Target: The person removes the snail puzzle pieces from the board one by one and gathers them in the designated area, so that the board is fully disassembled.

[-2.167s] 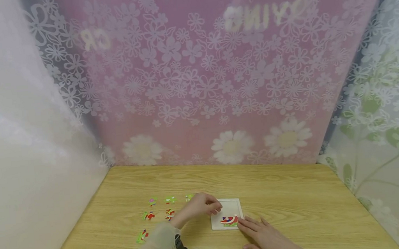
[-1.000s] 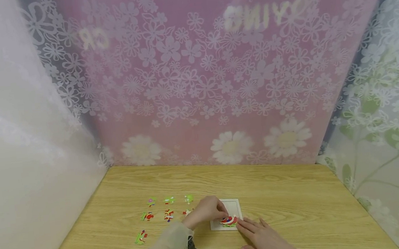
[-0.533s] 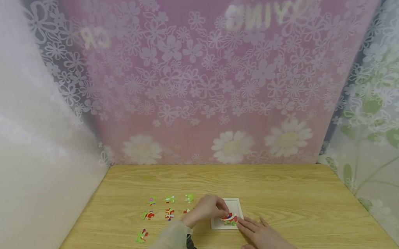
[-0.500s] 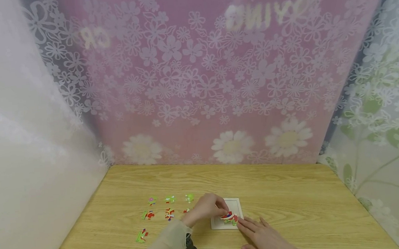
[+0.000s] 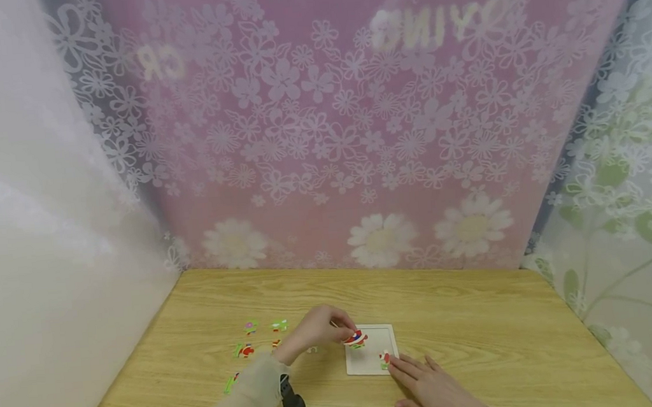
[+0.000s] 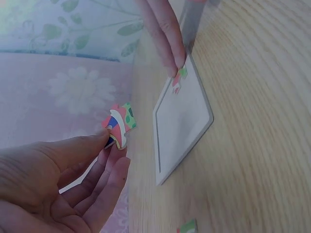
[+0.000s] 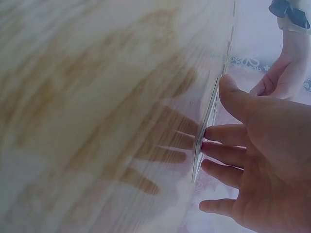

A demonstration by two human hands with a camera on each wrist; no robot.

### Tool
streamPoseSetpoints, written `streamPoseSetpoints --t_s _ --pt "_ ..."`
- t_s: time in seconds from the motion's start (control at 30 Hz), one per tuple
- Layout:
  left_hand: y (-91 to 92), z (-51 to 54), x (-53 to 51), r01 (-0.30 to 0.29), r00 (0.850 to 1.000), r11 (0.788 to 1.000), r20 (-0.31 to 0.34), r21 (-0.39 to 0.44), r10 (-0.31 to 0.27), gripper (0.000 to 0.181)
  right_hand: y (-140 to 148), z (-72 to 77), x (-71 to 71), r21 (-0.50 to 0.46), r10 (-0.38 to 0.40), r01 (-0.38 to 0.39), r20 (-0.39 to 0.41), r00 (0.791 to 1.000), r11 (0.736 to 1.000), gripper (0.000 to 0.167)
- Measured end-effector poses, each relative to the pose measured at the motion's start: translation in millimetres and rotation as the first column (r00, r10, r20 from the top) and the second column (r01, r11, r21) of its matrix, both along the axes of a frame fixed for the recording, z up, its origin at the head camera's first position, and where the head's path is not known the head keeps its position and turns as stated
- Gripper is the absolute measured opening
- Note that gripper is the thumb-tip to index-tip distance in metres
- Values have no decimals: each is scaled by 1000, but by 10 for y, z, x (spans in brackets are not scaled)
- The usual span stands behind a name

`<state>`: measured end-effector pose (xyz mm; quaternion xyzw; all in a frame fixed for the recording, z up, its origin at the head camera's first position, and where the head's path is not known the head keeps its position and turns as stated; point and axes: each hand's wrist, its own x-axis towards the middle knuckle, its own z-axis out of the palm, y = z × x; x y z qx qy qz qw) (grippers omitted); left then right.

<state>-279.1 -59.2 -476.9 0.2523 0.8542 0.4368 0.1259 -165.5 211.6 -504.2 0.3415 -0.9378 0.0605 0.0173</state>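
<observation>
My left hand (image 5: 323, 326) pinches a red, white, blue and green jigsaw puzzle piece (image 6: 119, 125) between thumb and fingers, raised over the left part of a white puzzle tray (image 5: 372, 371). Another puzzle piece (image 5: 384, 359), red, white and green, lies in the tray's near right corner. My right hand (image 5: 432, 387) rests with straight fingers at the tray's right edge, its fingertips touching that corner piece. In the right wrist view the tray (image 7: 198, 145) shows edge-on against the fingertips.
Left of the tray several loose puzzle pieces lie in rows, among them a purple-and-green piece (image 5: 250, 327), a green-and-white piece (image 5: 279, 325) and a red-and-green piece (image 5: 244, 350). My left forearm covers some of them. Beyond the wooden table (image 5: 454, 302) hangs a flowered curtain (image 5: 323, 165).
My left hand has lifted the puzzle piece out of the tray's near part and carried it up and to the left. The corner piece and my right hand have stayed in place.
</observation>
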Motion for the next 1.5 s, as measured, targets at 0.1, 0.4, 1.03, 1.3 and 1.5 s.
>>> streamPoseSetpoints --t_s 0.1,0.4,1.03,1.3,1.5 --pt "-106 25 -7 4 1000 999 18 34 -5 7 -1 -1 -4 -1 -5 5 16 1000 1000 70" --pt "-371 51 -53 8 1000 999 -10 44 -7 8 -15 13 -13 0 -1 1 28 1000 1000 70" --pt "-1015 81 3 -77 997 996 9 40 76 12 1 -14 -45 -16 20 -20 19 1000 1000 69" --pt "-1217 46 99 -85 996 996 10 -10 85 9 8 -34 -43 -18 25 -25 -8 1000 1000 69" --pt "-1313 -19 224 -57 995 997 79 -45 60 8 8 -29 -43 -37 20 -19 22 1000 999 70"
